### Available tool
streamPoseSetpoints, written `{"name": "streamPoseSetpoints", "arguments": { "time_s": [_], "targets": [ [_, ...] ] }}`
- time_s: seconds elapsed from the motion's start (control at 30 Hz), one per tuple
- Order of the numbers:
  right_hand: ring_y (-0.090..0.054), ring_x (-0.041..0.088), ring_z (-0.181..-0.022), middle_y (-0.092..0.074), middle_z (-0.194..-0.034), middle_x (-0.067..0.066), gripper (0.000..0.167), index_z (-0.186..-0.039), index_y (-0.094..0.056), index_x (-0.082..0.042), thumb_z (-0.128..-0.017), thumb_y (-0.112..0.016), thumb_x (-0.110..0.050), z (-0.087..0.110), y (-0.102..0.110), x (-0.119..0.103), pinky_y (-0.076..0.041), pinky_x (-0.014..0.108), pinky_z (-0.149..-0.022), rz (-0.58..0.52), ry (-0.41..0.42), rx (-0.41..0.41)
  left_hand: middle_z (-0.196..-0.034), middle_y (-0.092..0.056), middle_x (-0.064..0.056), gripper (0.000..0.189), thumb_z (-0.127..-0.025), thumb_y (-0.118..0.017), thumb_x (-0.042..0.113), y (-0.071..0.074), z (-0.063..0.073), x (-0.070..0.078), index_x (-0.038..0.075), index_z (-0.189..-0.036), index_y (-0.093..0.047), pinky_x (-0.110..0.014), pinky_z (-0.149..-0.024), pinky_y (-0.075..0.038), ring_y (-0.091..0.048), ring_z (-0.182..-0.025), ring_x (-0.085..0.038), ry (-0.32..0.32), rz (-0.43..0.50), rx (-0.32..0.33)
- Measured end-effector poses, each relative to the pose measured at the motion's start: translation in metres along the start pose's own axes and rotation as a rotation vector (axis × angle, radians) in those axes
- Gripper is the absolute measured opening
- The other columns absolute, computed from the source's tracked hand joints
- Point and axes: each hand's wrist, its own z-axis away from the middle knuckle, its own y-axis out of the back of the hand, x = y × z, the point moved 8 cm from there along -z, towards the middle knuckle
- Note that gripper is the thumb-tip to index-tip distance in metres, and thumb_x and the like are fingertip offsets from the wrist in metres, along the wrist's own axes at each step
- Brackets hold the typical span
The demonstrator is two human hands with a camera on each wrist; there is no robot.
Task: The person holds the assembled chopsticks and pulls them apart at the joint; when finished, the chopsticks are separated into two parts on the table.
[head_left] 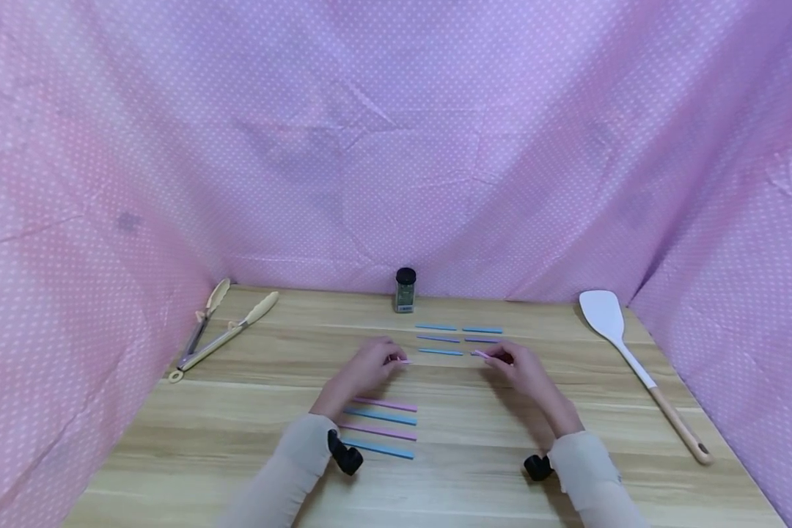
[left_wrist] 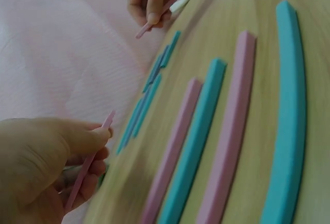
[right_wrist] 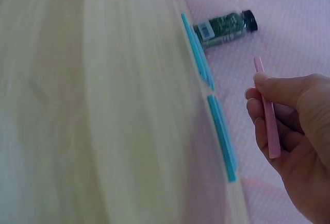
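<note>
My left hand (head_left: 372, 364) pinches a short pink stick (left_wrist: 87, 170) between thumb and fingers, above the wooden table. My right hand (head_left: 521, 369) likewise pinches a pink stick (right_wrist: 269, 113), tilted, close to the right-hand group of short sticks. Two groups of short blue and purple sticks lie side by side between the hands, among them a blue stick (head_left: 440, 352) and a purple stick (head_left: 438, 339) on the left and another blue stick (head_left: 482, 330) on the right. Below my left hand lie longer sticks, pink (head_left: 378, 431) and blue (head_left: 378, 448) alternating, their left ends partly hidden by my arm.
A dark-capped spice jar (head_left: 405, 291) stands behind the short sticks. Opened tongs (head_left: 227, 337) lie at the left of the table (head_left: 475, 469). A white spatula (head_left: 623, 352) with a wooden handle lies at the right. Pink dotted cloth (head_left: 396, 147) surrounds the back and sides.
</note>
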Motion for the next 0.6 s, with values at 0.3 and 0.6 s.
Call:
{"name": "streamPoseSetpoints", "arguments": {
  "time_s": [0.3, 0.6],
  "targets": [
    [-0.059, 0.012, -0.082, -0.068, -0.089, -0.001, 0.004, -0.092, -0.07, -0.013, -0.09, -0.067, -0.014, 0.009, 0.004, 0.023, -0.05, 0.028, -0.074, 0.046, -0.042, 0.009, -0.088, -0.055, 0.004, 0.005, -0.092, -0.063, 0.015, -0.03, -0.021, 0.023, 0.011, -0.093, -0.065, -0.023, -0.073, -0.045, -0.05, -0.082, -0.01, 0.009, 0.05, -0.015],
    [-0.063, 0.018, -0.091, -0.068, -0.094, -0.001, 0.008, -0.093, -0.072, -0.016, -0.087, -0.069, -0.011, 0.011, 0.002, 0.029, -0.051, 0.037, -0.082, 0.075, 0.015, -0.008, -0.087, -0.058, 0.005, 0.003, -0.09, -0.066, 0.015, -0.051, -0.036, 0.035, 0.013, -0.09, -0.068, -0.021, -0.073, -0.045, -0.051, -0.082, -0.008, 0.032, 0.026, 0.033]
  ]
}}
